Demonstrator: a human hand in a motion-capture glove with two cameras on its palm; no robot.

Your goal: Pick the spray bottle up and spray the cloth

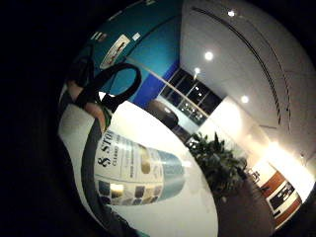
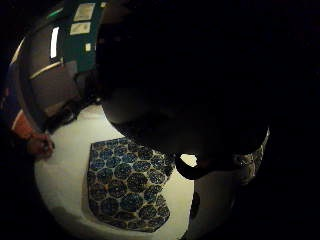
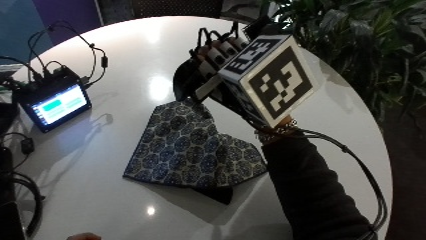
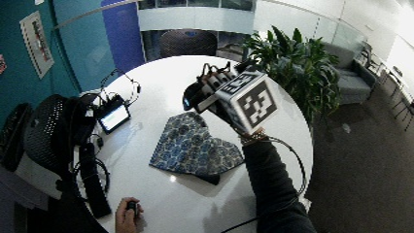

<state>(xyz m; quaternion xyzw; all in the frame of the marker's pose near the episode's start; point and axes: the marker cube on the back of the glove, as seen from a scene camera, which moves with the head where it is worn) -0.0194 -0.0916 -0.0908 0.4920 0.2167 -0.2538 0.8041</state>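
On my far left in the outside view a small screen device [image 3: 55, 103] sits lit near the edge of the round white desk [image 3: 120, 50], cables trailing from it. Moving right, the blue patterned cloth [image 3: 188, 150] lies flat on the desk, with one dark corner folded out at its near edge. The thumb side palm view looks down on that same cloth [image 2: 127, 187], well below the hand.

Further right, just above the far corner of the cloth, my gloved right hand [image 3: 223, 60] is raised off the desk. Its fingers [image 3: 212, 54] are curled round the spray bottle [image 3: 185, 82], so the grip is clamped on it; I see only a dark part of the bottle under the fingers there. The little finger side palm view shows the bottle's label [image 1: 131, 170] close against the palm. On the far right, leafy plants [image 3: 359, 45] stand beyond the desk.
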